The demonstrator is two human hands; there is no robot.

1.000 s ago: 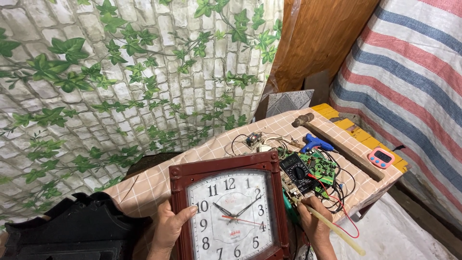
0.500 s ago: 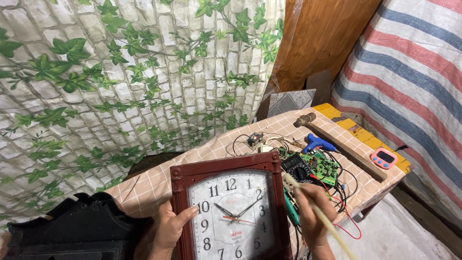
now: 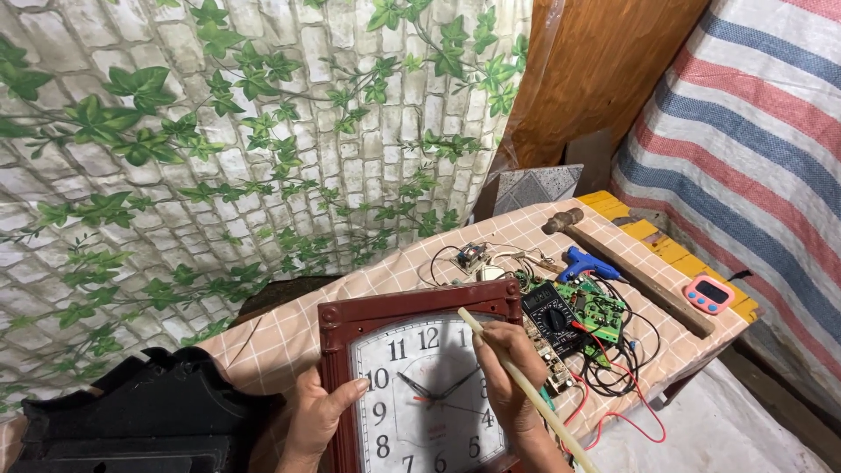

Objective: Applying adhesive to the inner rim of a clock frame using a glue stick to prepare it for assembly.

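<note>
Left hand (image 3: 320, 412) grips clock (image 3: 420, 385) — right hand (image 3: 508, 372) holds stick (image 3: 526, 385).

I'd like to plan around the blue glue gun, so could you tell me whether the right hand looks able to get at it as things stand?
Probably not freely: the right hand holds a pale stick over the clock, and the multimeter, green circuit board and wires lie before the blue glue gun.

Soft even daylight, sharp, slight wide-angle distortion
</note>
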